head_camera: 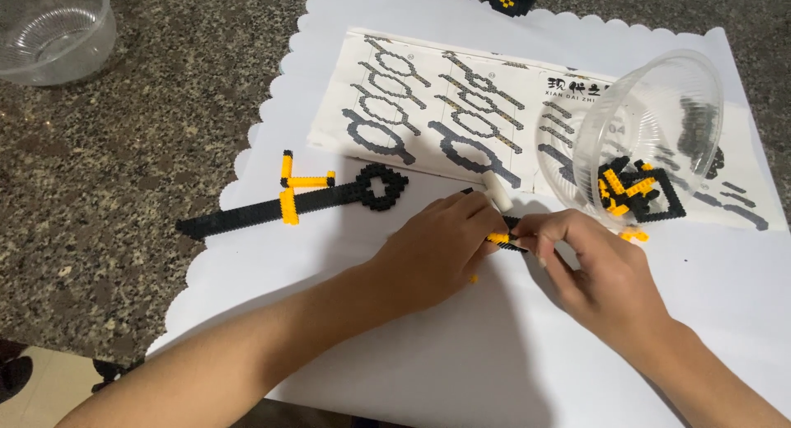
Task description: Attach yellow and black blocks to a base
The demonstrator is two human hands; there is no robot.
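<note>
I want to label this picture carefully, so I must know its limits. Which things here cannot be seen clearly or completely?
All in the head view:
- The small black and yellow brick piece: mostly covered by the fingers of the left hand and the right hand.
- The loose bricks in the tipped clear bowl: blurred by its plastic wall.
- The instruction sheet: its right part is hidden behind that bowl.
- The second clear bowl: cut off by the top left edge.

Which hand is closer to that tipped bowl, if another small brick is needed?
Probably the right hand. It lies just below the tipped clear bowl and the loose yellow bricks at its mouth. The left hand lies farther away; both pinch the small black-and-yellow piece.
</note>
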